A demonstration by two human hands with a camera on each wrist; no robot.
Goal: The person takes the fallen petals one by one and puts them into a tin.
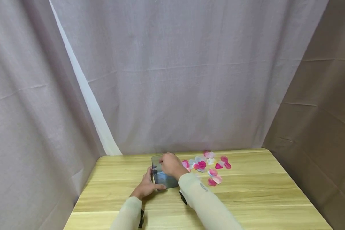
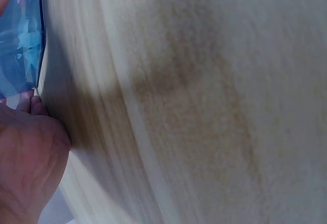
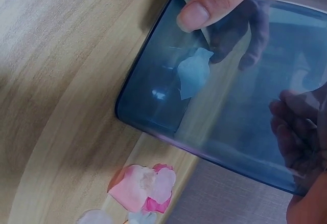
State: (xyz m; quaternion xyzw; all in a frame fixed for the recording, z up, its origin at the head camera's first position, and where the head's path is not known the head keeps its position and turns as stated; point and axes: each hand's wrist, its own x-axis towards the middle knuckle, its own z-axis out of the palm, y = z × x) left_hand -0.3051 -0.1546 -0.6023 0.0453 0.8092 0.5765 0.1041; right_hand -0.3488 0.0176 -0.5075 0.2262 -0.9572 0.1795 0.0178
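A see-through blue-grey plastic box (image 1: pixel 169 181) with rounded corners stands on the table near its back edge. My left hand (image 1: pixel 150 185) grips it at the left and bottom; the thumb (image 3: pixel 217 4) lies across the near wall and the fingers show through from behind. A pale petal (image 3: pixel 194 74) is inside, near the bottom. At the box's upper end is my right hand (image 1: pixel 170 164), fingers bent. In the right wrist view its fingers (image 3: pixel 296 127) show dimly through the tinted wall; I cannot tell whether they hold anything.
Loose pink, white and magenta petals (image 1: pixel 201 164) lie scattered to the right of the box, several (image 1: pixel 217 179) nearer the front. The pale wood table (image 1: pixel 247 198) ends at a grey curtain (image 1: pixel 189 95) behind, with curtains at both sides.
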